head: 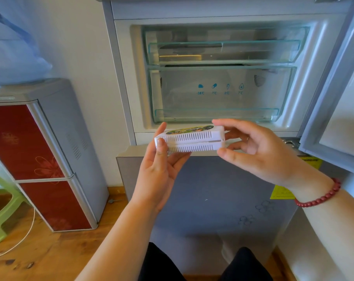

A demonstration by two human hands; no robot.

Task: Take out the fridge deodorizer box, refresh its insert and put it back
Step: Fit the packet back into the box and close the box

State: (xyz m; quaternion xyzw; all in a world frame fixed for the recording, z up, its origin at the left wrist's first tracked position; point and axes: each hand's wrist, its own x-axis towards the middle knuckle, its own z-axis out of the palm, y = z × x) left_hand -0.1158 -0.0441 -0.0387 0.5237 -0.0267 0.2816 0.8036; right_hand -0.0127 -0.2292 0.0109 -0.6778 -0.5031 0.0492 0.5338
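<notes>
The white slotted deodorizer box (194, 139), with a green printed label on top, is held level in front of the open fridge compartment (222, 78). My left hand (159, 169) grips its left end, thumb on the front face and fingers behind. My right hand (259, 153) pinches its right end between thumb below and fingers above. A thin seam runs along the box's front between two rows of slots. The insert is hidden inside.
Two clear drawers (216, 114) sit in the compartment. The fridge door (338, 98) stands open at the right. The closed lower door (208, 199) is below the box. A red-fronted water dispenser (50, 155) and a green stool (2, 203) stand at the left.
</notes>
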